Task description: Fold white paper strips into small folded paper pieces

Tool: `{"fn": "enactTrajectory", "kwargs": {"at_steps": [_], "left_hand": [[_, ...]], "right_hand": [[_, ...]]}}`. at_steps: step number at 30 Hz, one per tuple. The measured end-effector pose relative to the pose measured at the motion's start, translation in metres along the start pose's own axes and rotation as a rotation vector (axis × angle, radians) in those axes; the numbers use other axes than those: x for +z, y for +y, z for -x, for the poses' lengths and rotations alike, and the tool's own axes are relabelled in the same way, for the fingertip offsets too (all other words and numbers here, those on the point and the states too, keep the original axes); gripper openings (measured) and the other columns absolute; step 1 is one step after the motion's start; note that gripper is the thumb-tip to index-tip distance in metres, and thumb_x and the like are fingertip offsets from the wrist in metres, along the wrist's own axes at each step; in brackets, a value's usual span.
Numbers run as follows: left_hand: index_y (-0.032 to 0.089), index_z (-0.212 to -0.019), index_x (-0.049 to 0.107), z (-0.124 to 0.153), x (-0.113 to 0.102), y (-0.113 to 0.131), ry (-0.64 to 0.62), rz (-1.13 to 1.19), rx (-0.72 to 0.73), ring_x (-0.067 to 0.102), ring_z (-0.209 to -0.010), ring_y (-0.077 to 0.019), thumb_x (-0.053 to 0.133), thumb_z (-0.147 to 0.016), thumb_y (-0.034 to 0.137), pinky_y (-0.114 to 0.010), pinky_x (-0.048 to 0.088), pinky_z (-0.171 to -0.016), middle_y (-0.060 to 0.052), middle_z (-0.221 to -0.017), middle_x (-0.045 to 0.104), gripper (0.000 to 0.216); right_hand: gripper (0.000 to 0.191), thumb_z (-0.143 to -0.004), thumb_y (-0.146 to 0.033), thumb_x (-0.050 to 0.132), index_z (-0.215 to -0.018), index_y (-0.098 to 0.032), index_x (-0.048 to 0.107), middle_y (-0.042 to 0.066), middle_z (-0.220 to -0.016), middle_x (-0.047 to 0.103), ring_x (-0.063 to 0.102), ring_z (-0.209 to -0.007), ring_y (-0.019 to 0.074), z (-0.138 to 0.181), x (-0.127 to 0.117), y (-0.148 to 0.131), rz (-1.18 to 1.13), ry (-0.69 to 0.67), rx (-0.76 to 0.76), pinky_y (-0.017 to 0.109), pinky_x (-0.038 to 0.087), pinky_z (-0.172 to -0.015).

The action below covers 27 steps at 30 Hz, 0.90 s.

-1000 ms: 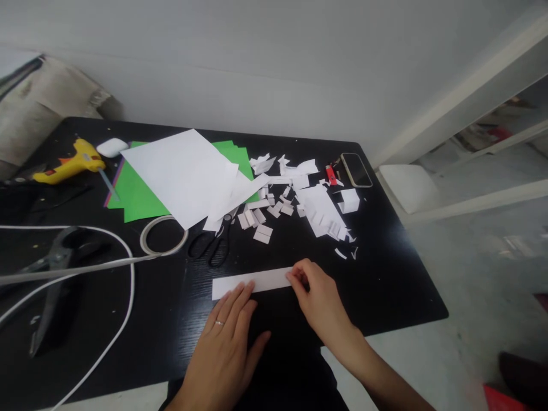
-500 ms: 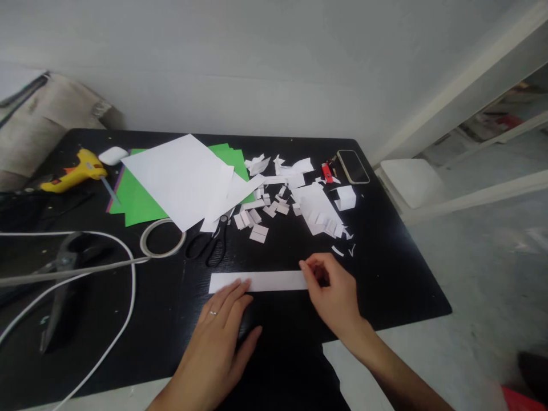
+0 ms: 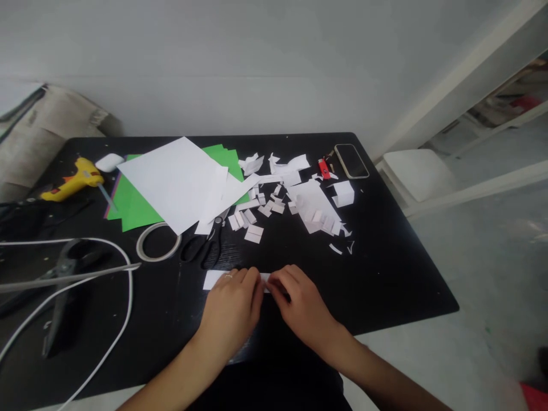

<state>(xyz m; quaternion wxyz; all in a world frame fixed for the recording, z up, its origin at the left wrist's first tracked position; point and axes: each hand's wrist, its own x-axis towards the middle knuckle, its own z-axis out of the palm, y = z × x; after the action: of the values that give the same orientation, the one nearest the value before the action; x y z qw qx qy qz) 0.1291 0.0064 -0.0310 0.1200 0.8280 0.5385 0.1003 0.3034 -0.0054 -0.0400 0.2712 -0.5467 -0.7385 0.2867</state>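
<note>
The long, white paper strip [image 3: 213, 279] ran sideways under the curled left hand [image 3: 232, 302], its grip too hidden to tell, while the right hand [image 3: 302, 298] pinched the right end.

I am holding a narrow white paper strip [image 3: 215, 280] on the black table [image 3: 377, 297]. The strip is running left to right in front of me. Its straight-cut left end is lying flat; a short section is showing mid-grip. My grip is hiding the rest.
</note>
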Motion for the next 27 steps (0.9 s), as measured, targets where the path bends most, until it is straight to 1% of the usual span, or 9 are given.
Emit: {"fn": "enactTrajectory", "kwargs": {"at_steps": [5,9,11,15,21,27], "left_hand": [[0.021,-0.084,0.058,-0.003,-0.007,-0.005,-0.094,-0.108,-0.073,0.067,-0.068,-0.026,0.047,-0.103,0.026,-0.035,0.046,-0.061,-0.005,-0.071,0.067,0.023],[0.021,-0.087,0.059,0.004,-0.017,-0.021,-0.164,-0.114,-0.125,0.069,-0.073,-0.0264,0.043,-0.105,0.028,-0.035,0.047,-0.065,-0.006,-0.078,0.07,0.025],[0.021,-0.089,0.059,0.008,-0.022,-0.03,-0.19,-0.105,-0.166,0.069,-0.072,-0.0255,0.042,-0.105,0.03,-0.034,0.046,-0.066,-0.006,-0.08,0.071,0.025],[0.022,-0.091,0.058,0.012,-0.03,-0.047,-0.238,-0.049,-0.276,0.069,-0.073,-0.0253,0.041,-0.104,0.034,-0.033,0.045,-0.067,-0.005,-0.079,0.07,0.025],[0.024,-0.091,0.054,0.021,-0.037,-0.07,-0.243,0.015,-0.382,0.07,-0.078,-0.0262,0.039,-0.103,0.038,-0.032,0.043,-0.067,-0.005,-0.081,0.07,0.024],[0.024,-0.088,0.053,0.027,-0.043,-0.085,-0.225,0.054,-0.447,0.068,-0.07,-0.0254,0.039,-0.101,0.042,-0.032,0.039,-0.063,-0.002,-0.074,0.068,0.025]], "right_hand": [[0.014,-0.099,-0.008,0.058,-0.092,-0.019,0.063,0.004,-0.092,0.066,0.061,-0.087,0.0208,0.001,-0.002,-0.003,-0.026,-0.043,0.049,0.037,0.052,-0.082],[0.015,-0.098,-0.007,0.059,-0.093,-0.02,0.063,0.003,-0.093,0.066,0.062,-0.088,0.0203,0.001,-0.003,-0.005,-0.055,-0.044,0.069,0.037,0.053,-0.083],[0.015,-0.099,-0.008,0.059,-0.092,-0.021,0.063,0.003,-0.093,0.066,0.062,-0.088,0.0202,0.001,-0.004,-0.006,-0.058,-0.051,0.078,0.037,0.053,-0.083],[0.016,-0.099,-0.008,0.059,-0.091,-0.021,0.063,0.003,-0.093,0.065,0.062,-0.089,0.0202,0.0,-0.005,-0.007,-0.061,-0.073,0.093,0.036,0.053,-0.083],[0.016,-0.099,-0.007,0.059,-0.09,-0.02,0.063,0.003,-0.092,0.065,0.062,-0.087,0.0198,0.0,-0.005,-0.008,-0.064,-0.081,0.103,0.036,0.053,-0.081],[0.016,-0.1,-0.009,0.057,-0.093,-0.021,0.064,0.004,-0.093,0.066,0.063,-0.087,0.0199,-0.002,-0.007,-0.005,-0.04,-0.071,0.079,0.036,0.055,-0.08]]}}
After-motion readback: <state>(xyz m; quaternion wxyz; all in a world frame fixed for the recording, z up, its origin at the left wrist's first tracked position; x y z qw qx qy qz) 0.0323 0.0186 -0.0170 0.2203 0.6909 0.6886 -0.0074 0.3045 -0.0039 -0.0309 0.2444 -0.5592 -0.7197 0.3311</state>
